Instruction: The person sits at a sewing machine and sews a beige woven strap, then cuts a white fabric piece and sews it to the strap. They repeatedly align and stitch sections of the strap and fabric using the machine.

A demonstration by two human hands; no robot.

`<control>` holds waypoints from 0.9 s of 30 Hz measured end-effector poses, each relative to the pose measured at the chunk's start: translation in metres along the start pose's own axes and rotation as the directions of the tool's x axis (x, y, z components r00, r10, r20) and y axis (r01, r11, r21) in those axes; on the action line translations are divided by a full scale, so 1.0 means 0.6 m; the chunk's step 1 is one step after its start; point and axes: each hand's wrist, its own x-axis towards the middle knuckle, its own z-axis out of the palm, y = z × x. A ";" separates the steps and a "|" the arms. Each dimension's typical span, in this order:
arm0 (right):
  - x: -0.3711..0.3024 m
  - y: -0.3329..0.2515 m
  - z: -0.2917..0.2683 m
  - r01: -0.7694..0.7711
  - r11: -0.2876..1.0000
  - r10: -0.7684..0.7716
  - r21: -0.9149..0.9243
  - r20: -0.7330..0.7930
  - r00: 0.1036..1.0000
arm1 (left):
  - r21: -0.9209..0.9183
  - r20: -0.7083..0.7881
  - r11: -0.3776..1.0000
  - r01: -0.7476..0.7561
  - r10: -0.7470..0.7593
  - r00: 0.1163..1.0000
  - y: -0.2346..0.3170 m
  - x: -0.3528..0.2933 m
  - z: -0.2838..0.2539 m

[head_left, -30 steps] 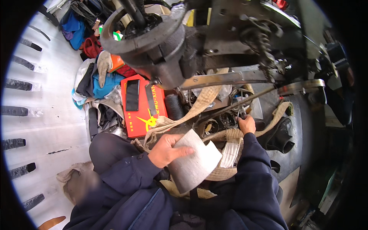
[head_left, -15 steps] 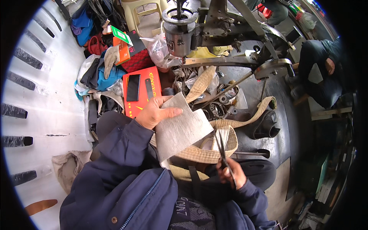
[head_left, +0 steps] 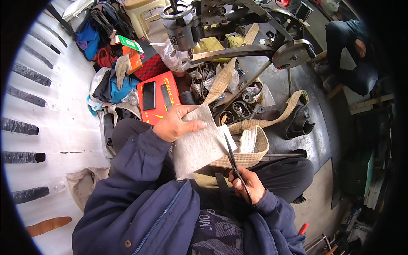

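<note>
My left hand (head_left: 177, 124) pinches a greyish-beige piece of cloth (head_left: 196, 149) at its top left, thumb on the upper face. The cloth hangs flat over my lap and has a stepped notch in its upper right side. In my right hand (head_left: 251, 185) is a pair of dark scissors (head_left: 232, 160), fingers wrapped round the handles. Their blades point up and away, with the tips over the cloth's right-hand strip. Whether the blades are parted is hard to see. Behind the cloth, a quilted tan strap (head_left: 244, 158) loops round a small whitish pad (head_left: 247, 141).
A cast-metal machine (head_left: 238, 51) stands ahead. Left of it, a red box (head_left: 158, 109) carries a black phone (head_left: 149, 96). Loose parts and bags lie below the machine. A dark shoe (head_left: 299, 123) rests at right; another person (head_left: 348, 55) sits beyond.
The scissors have moved left and up, from beside the cloth to over its right edge. My left hand keeps its hold. The whole view has shifted slightly.
</note>
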 end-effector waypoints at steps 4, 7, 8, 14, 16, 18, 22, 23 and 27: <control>-0.003 0.004 0.000 0.010 0.999 -0.010 -0.050 0.000 1.000 | -0.044 0.016 0.999 0.006 -0.005 1.000 -0.003 0.001 0.005; -0.004 0.005 0.002 0.043 0.997 -0.043 -0.062 -0.003 0.999 | -0.032 0.017 0.999 0.011 -0.011 1.000 -0.003 0.002 0.006; -0.004 0.005 0.003 0.040 0.998 -0.041 -0.043 -0.008 0.999 | -0.027 0.016 1.000 0.004 -0.004 1.000 -0.003 0.003 0.006; 0.000 0.006 0.006 0.017 1.000 -0.017 0.008 0.003 1.000 | -0.036 0.020 0.999 0.000 0.001 1.000 -0.007 0.004 0.004; 0.000 0.006 0.007 0.022 0.998 -0.023 0.054 0.017 1.000 | -0.035 0.014 0.999 -0.012 0.012 1.000 -0.008 0.004 0.002; 0.000 0.006 0.009 0.042 0.995 -0.045 0.085 0.030 0.999 | -0.022 0.003 1.000 -0.020 0.021 1.000 -0.008 0.004 0.001; 0.000 0.005 0.011 0.069 0.994 -0.072 0.088 0.032 0.997 | -0.039 0.017 0.999 -0.001 0.001 1.000 -0.005 0.003 -0.004; 0.000 0.005 0.011 0.058 0.996 -0.061 0.069 0.036 0.998 | -0.045 0.020 0.999 0.005 -0.004 1.000 -0.005 0.002 -0.004; -0.002 0.006 0.008 0.045 0.997 -0.047 0.055 0.028 0.999 | -0.038 0.034 0.999 0.003 -0.002 0.999 -0.004 0.002 -0.003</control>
